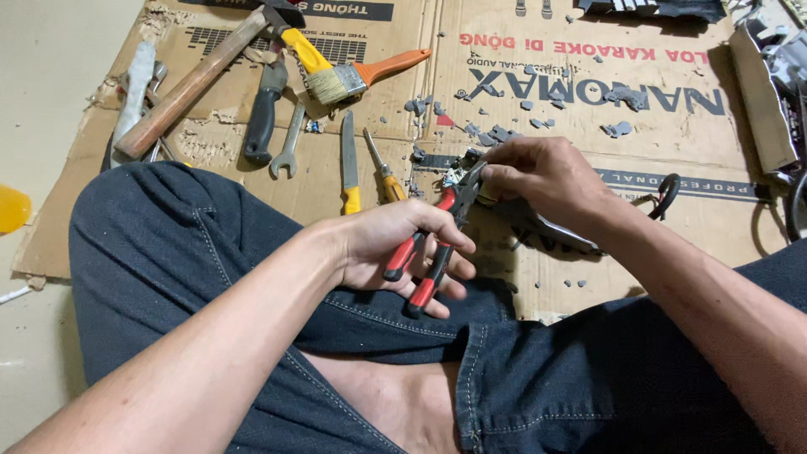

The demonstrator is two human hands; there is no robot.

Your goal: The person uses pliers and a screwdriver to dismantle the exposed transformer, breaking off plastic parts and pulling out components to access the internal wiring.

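Note:
My left hand grips a pair of pliers with red and black handles, jaws pointing up and to the right. My right hand pinches a small metal part at the pliers' jaws and also holds a long grey metal piece that runs down to the right under the palm. Both hands hover above my crossed legs in dark jeans, just over the near edge of flattened cardboard.
Tools lie on the cardboard at upper left: a wooden-handled hammer, a paintbrush, a black-handled tool, a wrench, a blade and a yellow screwdriver. Grey chips are scattered about. A black cable lies right.

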